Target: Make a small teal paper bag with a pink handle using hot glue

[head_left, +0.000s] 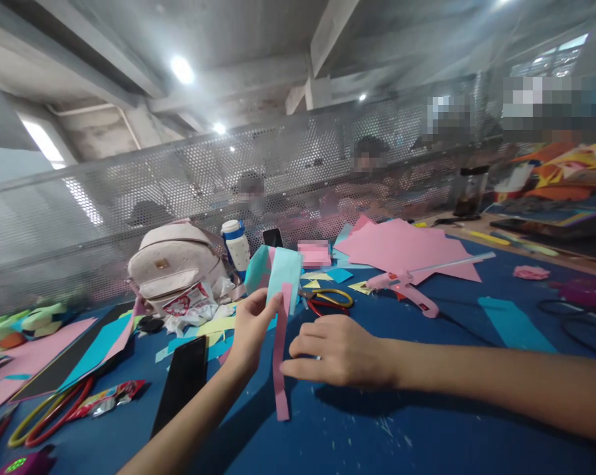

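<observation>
My left hand is closed, its thumb and fingers pinching a light-blue loop of paper or felt. A narrow pink strip lies across the loop's front under my left thumb and hangs down over the table. My right hand is beside the strip, back of the hand up and fingers curled, with the lowest fingertip on the strip's right edge. The far side of that grip is hidden. Just behind the hands lie scissors with yellow and red handles.
A pink glue gun rests to the right, before large pink sheets. On the left are a black phone, a pale backpack, a white bottle and another pair of scissors. A perforated metal screen stands behind; people sit beyond it.
</observation>
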A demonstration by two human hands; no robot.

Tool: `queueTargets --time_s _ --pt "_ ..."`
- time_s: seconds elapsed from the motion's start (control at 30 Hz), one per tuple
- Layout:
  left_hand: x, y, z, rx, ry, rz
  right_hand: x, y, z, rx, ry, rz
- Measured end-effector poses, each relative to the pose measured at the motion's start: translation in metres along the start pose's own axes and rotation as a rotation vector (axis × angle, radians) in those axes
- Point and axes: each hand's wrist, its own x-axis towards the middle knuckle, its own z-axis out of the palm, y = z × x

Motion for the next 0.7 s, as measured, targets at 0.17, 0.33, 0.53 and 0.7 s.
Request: queueTargets --time_s 0.17,0.33,0.53,0.7 --pt "-0.002 -0.002 0.002 -0.074 -0.021 -0.066 -0.007 -0.003 0.017 -0.257 0.101 -0.202" --pt "-0.004 0.0 0.007 -0.261 -0.006 -0.204 -0.003 -0.002 0.03 -0.361 0.121 -0.18" --pt "-0.003 0.007 0.007 -0.427 0.056 -0.419 0.007 0.007 0.032 -0.439 0.135 -0.196" --pt "0.001 0.006 0.002 -0.514 0.075 -0.524 0.0 0.014 0.035 -0.43 0.167 -0.174"
